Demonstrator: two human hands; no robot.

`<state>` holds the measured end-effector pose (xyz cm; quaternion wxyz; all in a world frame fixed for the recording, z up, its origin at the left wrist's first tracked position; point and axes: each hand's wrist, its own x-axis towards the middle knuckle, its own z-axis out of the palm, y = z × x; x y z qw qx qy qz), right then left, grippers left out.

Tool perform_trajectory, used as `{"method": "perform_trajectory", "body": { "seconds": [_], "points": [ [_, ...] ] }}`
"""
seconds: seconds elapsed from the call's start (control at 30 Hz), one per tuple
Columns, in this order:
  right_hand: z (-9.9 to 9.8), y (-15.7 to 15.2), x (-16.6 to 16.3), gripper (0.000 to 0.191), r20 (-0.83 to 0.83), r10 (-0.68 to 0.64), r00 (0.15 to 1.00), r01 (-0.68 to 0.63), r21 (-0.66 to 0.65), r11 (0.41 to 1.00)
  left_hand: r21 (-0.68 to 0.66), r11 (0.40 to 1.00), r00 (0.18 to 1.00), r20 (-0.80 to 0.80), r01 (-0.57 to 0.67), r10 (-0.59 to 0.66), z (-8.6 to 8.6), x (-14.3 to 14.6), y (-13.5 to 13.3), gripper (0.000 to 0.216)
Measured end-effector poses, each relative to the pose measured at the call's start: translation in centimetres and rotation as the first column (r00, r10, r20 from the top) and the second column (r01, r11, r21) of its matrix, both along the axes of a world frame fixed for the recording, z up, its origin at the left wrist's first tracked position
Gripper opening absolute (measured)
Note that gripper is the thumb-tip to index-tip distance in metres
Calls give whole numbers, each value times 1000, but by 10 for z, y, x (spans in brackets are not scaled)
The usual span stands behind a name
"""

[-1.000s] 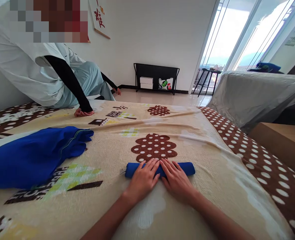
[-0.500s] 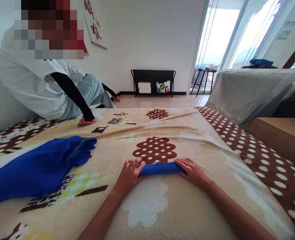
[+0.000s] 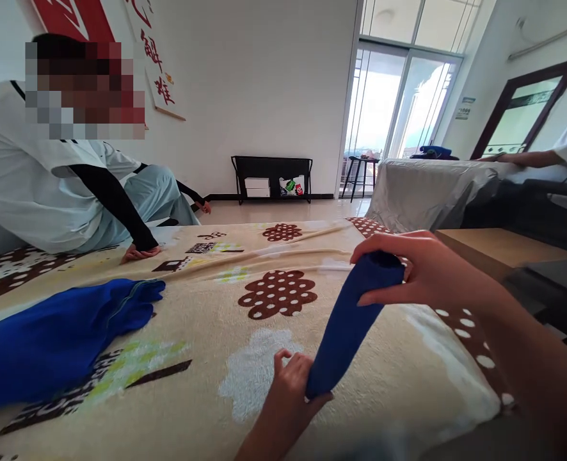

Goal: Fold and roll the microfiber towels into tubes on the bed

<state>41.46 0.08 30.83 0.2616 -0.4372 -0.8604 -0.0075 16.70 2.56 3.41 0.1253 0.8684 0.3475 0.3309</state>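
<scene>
A rolled-up blue cloth (image 3: 348,326) is held at a slant above the bed, its far end raised to the right. My right hand (image 3: 408,269) grips the upper end, thumb below and fingers over the top. Around the lower end my left hand (image 3: 295,390) is closed, low over the blanket (image 3: 207,397). To the left, a loose blue garment (image 3: 67,336) with a stitched seam lies spread on the blanket, apart from both hands.
A person (image 3: 86,173) in a white shirt with black sleeves sits on the bed's left side, one hand on the blanket. Beyond stands a black rack (image 3: 271,178). At right are a plastic-covered table (image 3: 393,192), a brown box (image 3: 475,256) and another person's arm (image 3: 528,159).
The blue roll has been lifted off the blanket and tilted, right end up. My right hand rose to the right, and my left moved lower. The view turned right and up.
</scene>
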Motion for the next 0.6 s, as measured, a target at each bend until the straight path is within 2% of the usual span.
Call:
{"method": "perform_trajectory", "body": {
  "seconds": [0.07, 0.13, 0.2, 0.27, 0.37, 0.47, 0.57, 0.6],
  "points": [
    [5, -12, -22, 44, 20, 159, 987, -160, 56, 985, -117, 993, 999, 41, -6, 11, -1, 24, -12, 35],
    [-4, -15, -38, 37, 74, 310, 948, -314, 66, 947, -204, 978, 996, 64, -46, 60, -4, 40, -18, 37],
    [-18, -12, -45, 33, 123, 368, 922, -375, 42, 926, -260, 963, 993, 73, -73, 94, -7, 47, -20, 35],
    [-25, -9, -42, 32, 134, 346, 929, -352, 27, 935, -281, 958, 994, 70, -60, 83, -8, 47, -21, 31],
    [-21, -8, -28, 34, 78, 240, 968, -246, 80, 966, -249, 968, 994, 94, -29, 54, -8, 45, -18, 31],
    [-15, -11, -13, 36, 97, 163, 982, -173, 96, 980, -133, 990, 987, 143, -52, 71, -16, 49, -16, 31],
    [-18, -12, 6, 37, 225, 170, 959, -186, 48, 981, -15, 999, 986, 164, -38, 40, -30, 57, -16, 27],
    [-20, -12, 15, 36, 214, 134, 968, -155, 83, 985, 3, 1000, 986, 165, -28, 27, -34, 58, -16, 29]
  ]
}}
